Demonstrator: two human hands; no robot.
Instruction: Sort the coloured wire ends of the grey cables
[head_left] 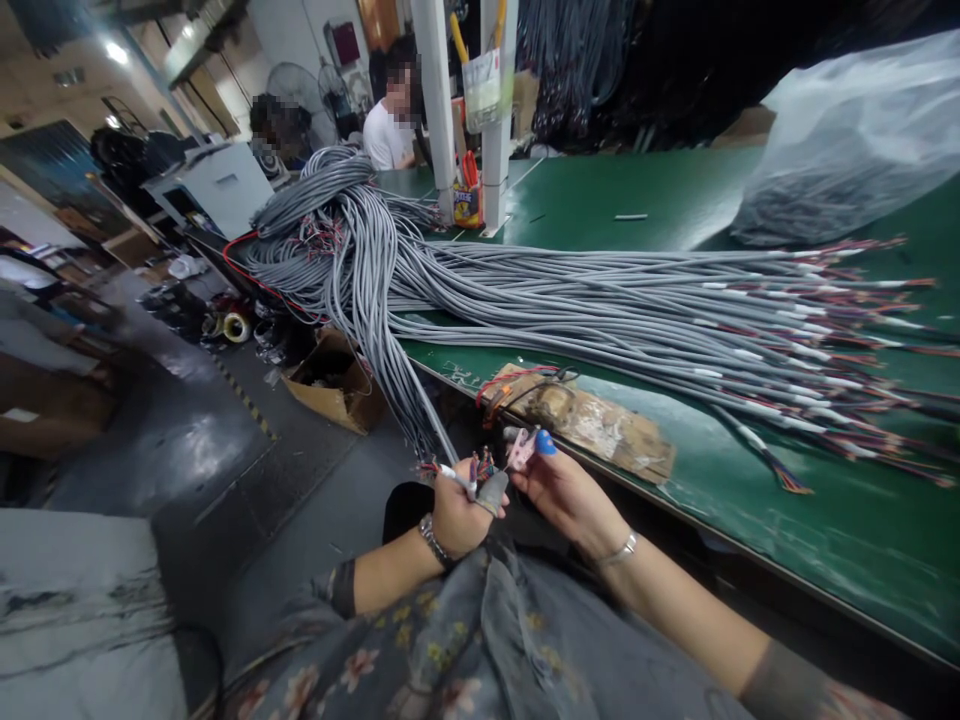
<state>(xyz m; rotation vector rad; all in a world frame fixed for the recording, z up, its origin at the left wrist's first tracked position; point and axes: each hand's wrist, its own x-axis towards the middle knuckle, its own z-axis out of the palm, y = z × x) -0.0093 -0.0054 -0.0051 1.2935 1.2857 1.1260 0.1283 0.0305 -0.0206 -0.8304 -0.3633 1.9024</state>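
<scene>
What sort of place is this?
Probably a cable workshop: many grey cables with coloured wire ends stretch along a green workbench, and more cables hang in the background.

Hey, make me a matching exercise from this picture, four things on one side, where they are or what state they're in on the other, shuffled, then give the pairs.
1. left hand
2. wooden board
3. right hand
4. plastic bag

A. near the front edge of the green tabletop
B. holding a grey cable
C. translucent, at the picture's upper right
D. holding a pink item

Pairs: 1-B, 2-A, 3-D, 4-C
</scene>
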